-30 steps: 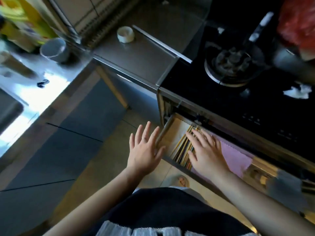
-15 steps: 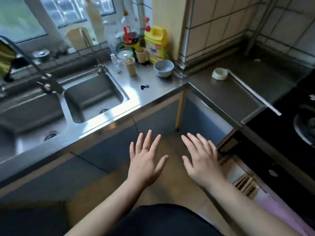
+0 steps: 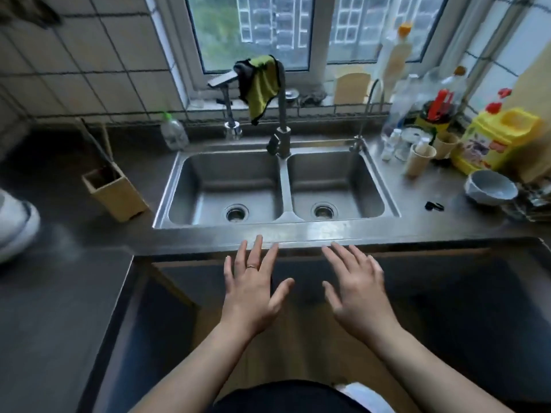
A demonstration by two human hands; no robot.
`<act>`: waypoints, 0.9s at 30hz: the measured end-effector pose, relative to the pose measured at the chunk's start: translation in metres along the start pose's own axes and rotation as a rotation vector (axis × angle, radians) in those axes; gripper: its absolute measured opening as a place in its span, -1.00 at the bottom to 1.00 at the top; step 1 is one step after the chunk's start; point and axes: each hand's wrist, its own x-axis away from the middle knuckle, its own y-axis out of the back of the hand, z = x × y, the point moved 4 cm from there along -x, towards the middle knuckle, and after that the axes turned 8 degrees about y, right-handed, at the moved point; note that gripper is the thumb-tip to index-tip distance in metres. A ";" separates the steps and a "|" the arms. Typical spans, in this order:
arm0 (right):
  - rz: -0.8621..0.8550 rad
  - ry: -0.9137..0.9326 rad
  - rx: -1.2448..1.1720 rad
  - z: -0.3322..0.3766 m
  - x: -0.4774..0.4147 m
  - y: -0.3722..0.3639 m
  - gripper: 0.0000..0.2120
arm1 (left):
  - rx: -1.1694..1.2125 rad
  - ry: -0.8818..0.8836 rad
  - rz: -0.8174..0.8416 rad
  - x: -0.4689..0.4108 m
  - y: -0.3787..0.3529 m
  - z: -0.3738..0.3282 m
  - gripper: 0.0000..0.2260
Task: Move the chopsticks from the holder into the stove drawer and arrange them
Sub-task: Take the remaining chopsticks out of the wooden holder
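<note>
A square wooden chopstick holder (image 3: 114, 193) stands on the counter left of the sink, and a few thin chopsticks (image 3: 98, 144) lean out of it toward the wall. My left hand (image 3: 253, 289) and my right hand (image 3: 356, 289) hover palm-down, fingers spread, holding nothing, just in front of the counter's front edge below the sink. Both are well to the right of the holder. The stove and its drawer are out of view.
A steel double sink (image 3: 280, 186) with a faucet (image 3: 281, 135) and a green cloth (image 3: 261, 84) fills the middle. Bottles, cups and a yellow jug (image 3: 498, 141) crowd the right counter beside a grey bowl (image 3: 490, 187). A white appliance (image 3: 15, 225) sits far left.
The view has swung left from the stove drawer to the sink. My right hand came off the chopsticks in the drawer; both hands now hover at the counter edge.
</note>
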 end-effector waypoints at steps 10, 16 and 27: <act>0.090 0.336 -0.085 0.095 -0.145 -0.051 -0.38 | 0.073 0.389 -0.189 -0.033 0.045 0.138 -0.30; 0.134 0.489 -0.143 0.152 -0.235 -0.072 -0.42 | 0.120 0.603 -0.278 -0.068 0.075 0.206 -0.31; 0.209 0.643 -0.252 0.248 -0.360 -0.102 -0.38 | 0.428 0.817 -0.412 -0.133 0.113 0.314 -0.39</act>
